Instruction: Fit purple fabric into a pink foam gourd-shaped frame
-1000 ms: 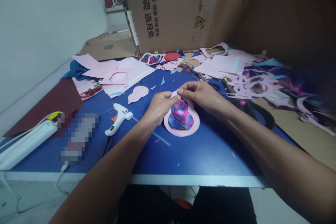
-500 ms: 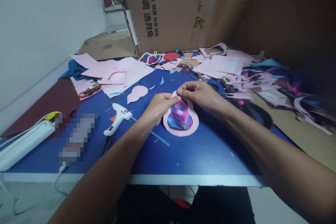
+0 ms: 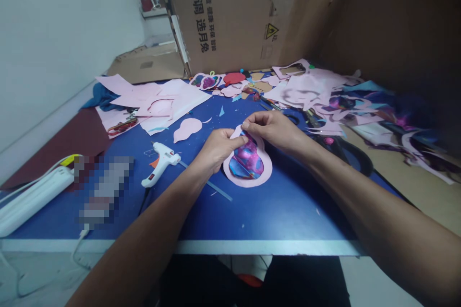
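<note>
One pink paper gourd frame (image 3: 265, 173), long axis pointing away, narrow end pinched by left hand (image 3: 218, 149) and right hand (image 3: 272, 129); one plain pink gourd cutout (image 3: 188, 130) and one glue gun (image 3: 160, 165) lay left of the hands.

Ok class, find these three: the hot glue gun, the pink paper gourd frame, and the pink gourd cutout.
hot glue gun (image 3: 162, 162), head view, on its white body.
pink paper gourd frame (image 3: 248, 183), head view, on its lower rim.
pink gourd cutout (image 3: 190, 128), head view, on its wide lobe.

Behind the blue table (image 3: 281, 220) stands a large printed cardboard box (image 3: 234, 14). A white wall (image 3: 54, 33) runs along the table's left side, with a small shelf (image 3: 154, 13) and flattened cardboard (image 3: 147, 66) beyond, and pale floor (image 3: 363, 280) below.
</note>
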Demonstrator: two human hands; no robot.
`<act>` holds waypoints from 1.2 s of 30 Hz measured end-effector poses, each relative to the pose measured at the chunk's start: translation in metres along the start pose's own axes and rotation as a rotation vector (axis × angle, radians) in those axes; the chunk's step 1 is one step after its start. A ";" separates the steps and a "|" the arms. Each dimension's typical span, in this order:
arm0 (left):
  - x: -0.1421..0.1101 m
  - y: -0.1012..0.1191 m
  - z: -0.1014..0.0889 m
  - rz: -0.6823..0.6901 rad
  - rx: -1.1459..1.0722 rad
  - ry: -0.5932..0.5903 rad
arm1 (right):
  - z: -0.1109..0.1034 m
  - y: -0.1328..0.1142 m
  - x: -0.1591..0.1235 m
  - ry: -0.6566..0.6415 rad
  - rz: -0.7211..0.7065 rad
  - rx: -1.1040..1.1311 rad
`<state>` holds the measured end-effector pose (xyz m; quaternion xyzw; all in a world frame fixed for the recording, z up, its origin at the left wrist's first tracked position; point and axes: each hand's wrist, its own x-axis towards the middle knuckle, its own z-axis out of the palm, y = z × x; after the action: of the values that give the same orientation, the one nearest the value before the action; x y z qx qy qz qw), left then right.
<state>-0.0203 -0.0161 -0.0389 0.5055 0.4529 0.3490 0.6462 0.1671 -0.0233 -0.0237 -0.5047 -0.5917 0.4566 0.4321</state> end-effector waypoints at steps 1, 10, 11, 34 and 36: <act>0.000 0.000 0.000 0.001 -0.003 0.000 | 0.000 0.000 0.000 0.000 0.001 0.001; 0.000 -0.001 -0.001 0.008 -0.017 -0.020 | 0.000 0.000 0.000 -0.001 0.004 -0.002; 0.000 -0.001 -0.001 0.007 -0.012 -0.026 | -0.001 -0.001 0.000 0.000 0.000 -0.004; 0.002 -0.002 -0.003 0.026 0.008 -0.051 | -0.001 -0.001 0.001 -0.017 0.002 0.003; 0.002 -0.002 -0.003 0.022 0.002 -0.057 | -0.001 0.000 0.001 -0.013 -0.001 0.000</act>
<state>-0.0222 -0.0139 -0.0416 0.5209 0.4292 0.3411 0.6543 0.1676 -0.0222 -0.0235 -0.5014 -0.5947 0.4595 0.4286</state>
